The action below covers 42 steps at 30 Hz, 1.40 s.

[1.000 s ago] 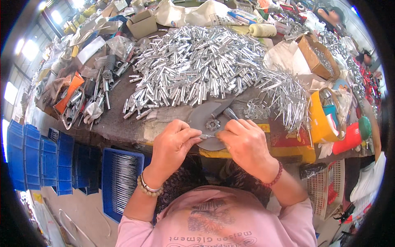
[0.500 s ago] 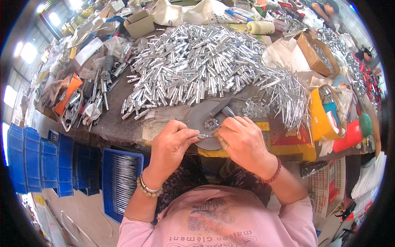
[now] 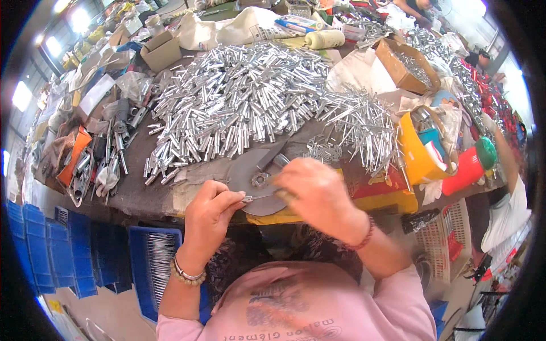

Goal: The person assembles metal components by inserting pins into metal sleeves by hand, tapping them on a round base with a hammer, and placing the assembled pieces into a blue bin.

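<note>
Workbench (image 3: pixel 133 187): metal parts (image 3: pixel 239 102) heaped.
My left hand (image 3: pixel 209 213) pinched closed on 1 small metal piece (image 3: pixel 247 199); right hand (image 3: pixel 318 193) curled, blurred, hold cannot tell.

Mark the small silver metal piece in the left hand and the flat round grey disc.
Small silver metal piece (image 3: pixel 247 199), head view: exposed part.
Flat round grey disc (image 3: pixel 241 174), head view: bare left side.

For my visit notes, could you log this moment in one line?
left hand: pinching small metal part | right hand: blurred, grip unclear, near grey disc | beyond: silvery metal heap
</note>
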Each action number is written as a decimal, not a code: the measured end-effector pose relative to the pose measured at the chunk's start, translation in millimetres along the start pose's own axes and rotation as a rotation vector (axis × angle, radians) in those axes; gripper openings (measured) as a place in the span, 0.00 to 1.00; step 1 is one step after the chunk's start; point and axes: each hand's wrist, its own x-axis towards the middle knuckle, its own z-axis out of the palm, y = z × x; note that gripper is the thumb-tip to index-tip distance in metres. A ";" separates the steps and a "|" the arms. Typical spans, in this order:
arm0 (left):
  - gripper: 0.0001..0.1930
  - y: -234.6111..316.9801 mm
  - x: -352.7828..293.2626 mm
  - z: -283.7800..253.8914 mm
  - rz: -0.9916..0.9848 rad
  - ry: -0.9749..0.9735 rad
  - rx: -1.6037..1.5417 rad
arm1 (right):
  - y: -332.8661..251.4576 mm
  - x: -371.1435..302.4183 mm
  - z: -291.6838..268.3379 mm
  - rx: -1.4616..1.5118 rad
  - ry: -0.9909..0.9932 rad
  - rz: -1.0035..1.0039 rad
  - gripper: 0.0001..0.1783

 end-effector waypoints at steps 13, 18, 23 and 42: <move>0.15 -2.6 -0.4 0.6 0.047 0.008 0.024 | 59.1 -26.4 -41.8 -0.257 -0.037 0.266 0.10; 0.15 -2.1 -1.1 1.0 0.051 0.026 0.010 | 60.6 -28.6 -35.1 -0.277 -0.049 0.262 0.09; 0.13 -2.2 0.0 0.6 0.058 0.039 0.019 | 57.2 -22.7 -34.8 -0.175 -0.064 0.350 0.10; 0.10 -8.3 -4.6 2.3 0.071 0.051 0.038 | -21.8 27.2 27.1 0.336 -0.145 0.048 0.32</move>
